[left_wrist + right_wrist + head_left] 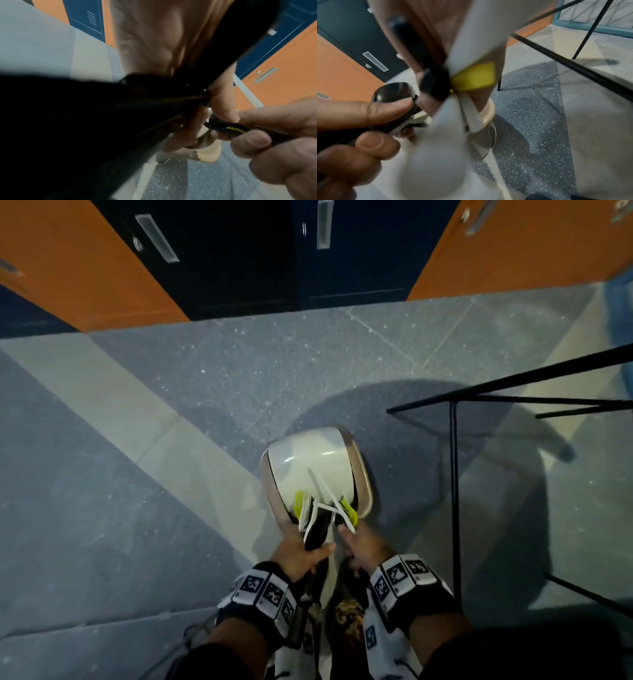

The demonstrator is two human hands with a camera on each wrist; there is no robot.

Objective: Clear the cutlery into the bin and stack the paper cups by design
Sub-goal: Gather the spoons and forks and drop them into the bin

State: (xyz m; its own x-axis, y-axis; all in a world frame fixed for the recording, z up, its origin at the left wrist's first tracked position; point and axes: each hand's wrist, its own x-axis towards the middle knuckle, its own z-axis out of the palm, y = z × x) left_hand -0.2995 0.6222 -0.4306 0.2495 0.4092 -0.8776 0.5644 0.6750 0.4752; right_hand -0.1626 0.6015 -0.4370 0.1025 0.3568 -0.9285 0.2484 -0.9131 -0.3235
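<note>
Nearest, both hands grip plastic cutlery [320, 513]: the left hand [298, 551] holds black, white and yellow pieces, the right hand [363, 546] more. Just beyond, their tips reach over the beige swing-lid bin [361, 470] on the floor [171, 405]. Farther off stand lockers [85, 261]; no writing is legible.

A bin [317, 470] stands on the floor [171, 422] just below the middle of the head view, its lid tilted up toward twelve o'clock. Directly at six o'clock from the bin, two hands meet side by side: the left hand [296, 553] at seven o'clock and the right hand [364, 547] at five o'clock. A bundle of cutlery [322, 513] sits between the hands and reaches forward over the bin's opening. A glass worktop [534, 446] on thin legs stands at three o'clock, just beside the bin. A row of lockers [239, 251] lines the floor's far edge at twelve o'clock, well apart from the bin.
</note>
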